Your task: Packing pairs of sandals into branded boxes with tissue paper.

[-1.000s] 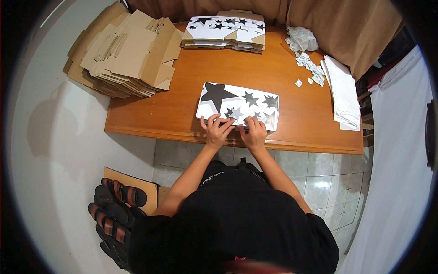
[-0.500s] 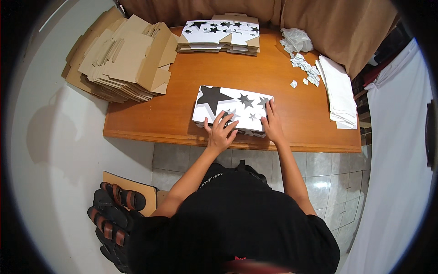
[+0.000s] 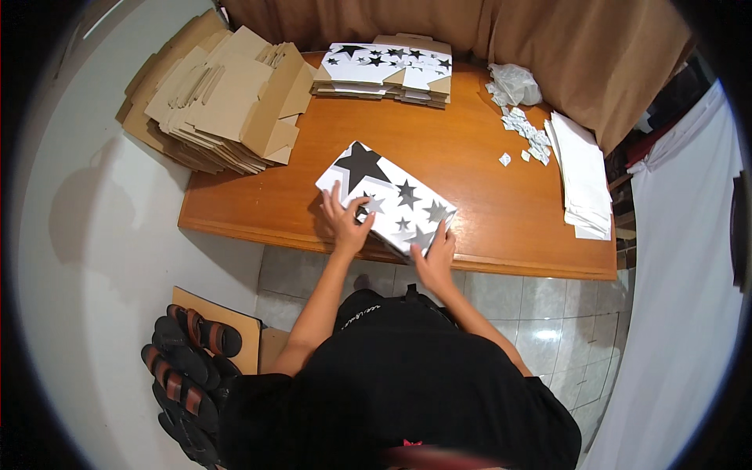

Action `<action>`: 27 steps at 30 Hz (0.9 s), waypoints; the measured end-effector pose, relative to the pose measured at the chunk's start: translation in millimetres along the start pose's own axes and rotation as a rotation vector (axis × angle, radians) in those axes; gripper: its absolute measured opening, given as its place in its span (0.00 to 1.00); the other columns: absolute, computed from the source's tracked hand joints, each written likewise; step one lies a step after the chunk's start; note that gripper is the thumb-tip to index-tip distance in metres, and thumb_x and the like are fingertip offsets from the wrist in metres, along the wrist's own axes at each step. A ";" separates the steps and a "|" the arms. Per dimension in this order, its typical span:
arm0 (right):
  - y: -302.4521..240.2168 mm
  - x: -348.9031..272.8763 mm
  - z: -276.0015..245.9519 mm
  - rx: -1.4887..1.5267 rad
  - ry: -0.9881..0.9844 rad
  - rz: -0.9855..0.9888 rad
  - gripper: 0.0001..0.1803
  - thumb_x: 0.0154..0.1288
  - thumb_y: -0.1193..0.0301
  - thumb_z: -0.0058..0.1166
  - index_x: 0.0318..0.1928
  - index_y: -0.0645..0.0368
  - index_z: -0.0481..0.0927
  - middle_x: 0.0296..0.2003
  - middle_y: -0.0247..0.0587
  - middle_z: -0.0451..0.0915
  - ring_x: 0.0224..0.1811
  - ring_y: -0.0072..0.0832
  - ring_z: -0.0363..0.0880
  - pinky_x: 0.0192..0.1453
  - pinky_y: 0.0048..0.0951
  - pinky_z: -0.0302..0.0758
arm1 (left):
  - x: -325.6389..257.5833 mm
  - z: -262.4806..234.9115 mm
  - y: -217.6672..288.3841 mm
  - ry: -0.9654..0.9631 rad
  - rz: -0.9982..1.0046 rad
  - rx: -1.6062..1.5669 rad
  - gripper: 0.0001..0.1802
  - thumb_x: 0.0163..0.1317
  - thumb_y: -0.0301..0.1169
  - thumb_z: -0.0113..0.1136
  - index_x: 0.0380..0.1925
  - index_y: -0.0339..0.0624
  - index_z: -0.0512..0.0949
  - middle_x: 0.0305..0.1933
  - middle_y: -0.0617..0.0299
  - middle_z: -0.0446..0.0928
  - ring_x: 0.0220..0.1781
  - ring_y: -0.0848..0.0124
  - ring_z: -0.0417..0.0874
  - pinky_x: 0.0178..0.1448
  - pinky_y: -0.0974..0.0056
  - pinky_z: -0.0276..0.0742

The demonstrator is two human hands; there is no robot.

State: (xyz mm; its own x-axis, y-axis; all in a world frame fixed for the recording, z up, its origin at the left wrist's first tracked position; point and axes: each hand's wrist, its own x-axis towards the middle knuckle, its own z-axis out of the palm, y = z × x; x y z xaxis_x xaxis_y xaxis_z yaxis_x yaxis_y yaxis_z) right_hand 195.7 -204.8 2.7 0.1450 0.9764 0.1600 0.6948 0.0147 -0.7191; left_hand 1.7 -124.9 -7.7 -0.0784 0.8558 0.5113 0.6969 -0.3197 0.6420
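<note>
A closed white cardboard box (image 3: 384, 186) printed with black and grey stars lies slantwise near the front edge of the table. At its near left side is my left hand (image 3: 345, 225), fingers curved over the lid's edge and thumb against the front. My right hand (image 3: 436, 260) grips the near right end, with fingers along the short side and thumb at the corner. The undersides of both grips are partly hidden by the box and hands.
Stacked flat brown cardboard (image 3: 227, 102) fills the table's left; folded star-printed boxes (image 3: 384, 74) lie at the back. On the right are small white packets (image 3: 526, 135), a clear plastic bag (image 3: 515, 84) and white sheets (image 3: 581, 176). Several sandals (image 3: 188, 360) sit low on the left.
The box has turned clockwise, its right end swinging toward me. My right hand has come nearer and leftward with that end; my left hand has slid left along the near side.
</note>
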 end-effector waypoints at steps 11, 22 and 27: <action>62.1 93.7 -2.3 1.012 -0.483 0.286 0.28 0.64 0.61 0.46 0.61 0.62 0.62 0.53 0.46 0.70 0.58 0.31 0.64 0.62 0.28 0.58 | -64.2 -11.8 7.2 -0.115 -0.849 -0.673 0.51 0.56 0.55 0.55 0.65 0.31 0.44 0.70 0.42 0.41 0.72 0.55 0.43 0.71 0.57 0.41; 12.5 49.8 -5.1 0.925 -0.875 0.386 0.45 0.42 0.75 0.49 0.66 0.57 0.52 0.59 0.41 0.64 0.61 0.32 0.62 0.64 0.31 0.58 | -105.3 -12.6 35.8 -0.071 -0.958 -1.146 0.37 0.55 0.33 0.57 0.63 0.40 0.51 0.58 0.55 0.65 0.60 0.66 0.66 0.64 0.62 0.61; 6.4 29.5 10.2 0.887 -0.923 0.236 0.44 0.43 0.76 0.49 0.66 0.58 0.52 0.59 0.41 0.63 0.60 0.31 0.61 0.63 0.29 0.58 | -135.5 -44.1 39.2 0.024 -1.008 -1.191 0.41 0.52 0.34 0.57 0.64 0.39 0.49 0.62 0.55 0.60 0.64 0.65 0.60 0.66 0.63 0.54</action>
State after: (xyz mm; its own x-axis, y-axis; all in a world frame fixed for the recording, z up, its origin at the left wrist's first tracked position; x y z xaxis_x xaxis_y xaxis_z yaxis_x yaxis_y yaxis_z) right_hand 197.2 -173.7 -4.1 -0.5826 0.7564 -0.2973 -0.0316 -0.3867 -0.9217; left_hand 8.2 -271.4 -26.7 -0.1677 0.9045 -0.3920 -0.5934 0.2249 0.7728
